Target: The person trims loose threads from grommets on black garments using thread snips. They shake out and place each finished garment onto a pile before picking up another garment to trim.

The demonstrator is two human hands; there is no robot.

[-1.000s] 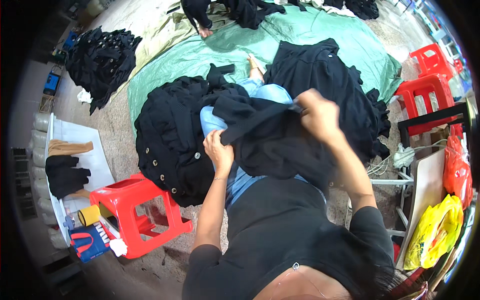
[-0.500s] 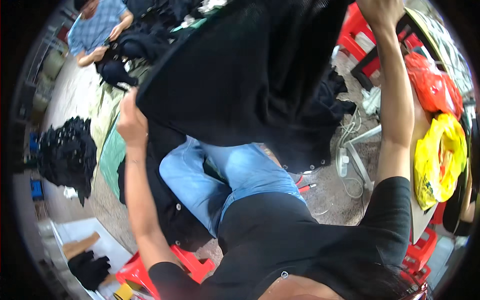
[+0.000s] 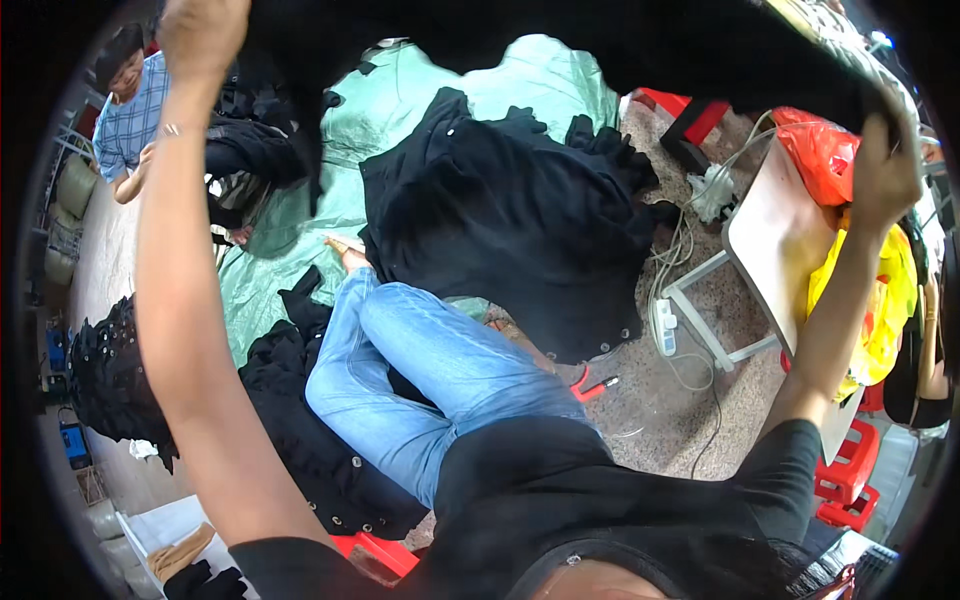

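A black piece of fabric [image 3: 700, 50] is stretched wide between my raised arms along the top of the view. My left hand [image 3: 205, 40], up at the top left, is closed on one end of it. At the far right, my right hand [image 3: 885, 175] grips the other end, its fingers partly dark and blurred. Much of the fabric lies beyond the upper edge. Below it, a heap of black garments [image 3: 500, 200] with metal eyelets or snaps along one edge rests on a green sheet [image 3: 545, 80], in front of my legs in blue jeans.
Red-handled scissors or pliers [image 3: 592, 388] lie on the floor near a white power strip [image 3: 665, 325] with cables. On the right stands a small table [image 3: 770, 230] with red and yellow bags [image 3: 870, 330]. More black garments [image 3: 115, 370] are piled left. A person [image 3: 130, 120] sits upper left.
Both hands have moved apart: the left up, the right outward and down. The fabric has risen off my lap and spread sideways, uncovering the garment heap and green sheet.
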